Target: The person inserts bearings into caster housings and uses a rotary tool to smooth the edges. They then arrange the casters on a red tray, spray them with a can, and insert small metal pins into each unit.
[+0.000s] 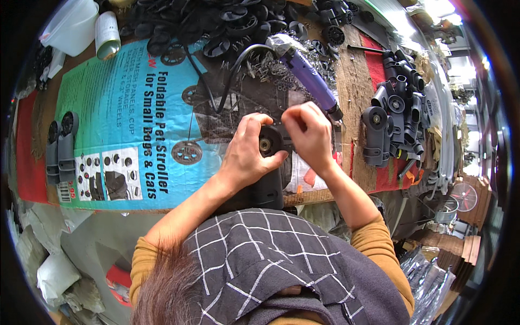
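Left hand (248, 151) clamps the black wheel part (275, 141) between thumb and fingers (likely light, stiff, smooth; best held by its rim), with the right hand (310, 130) curled just rightward, contents hidden.

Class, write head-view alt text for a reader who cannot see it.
A bare left hand grips a round-ended black plastic part, the bare right hand close beside it. Nearby are a purple cylindrical tool, heaped black plastic pieces and a blue-green printed sheet.
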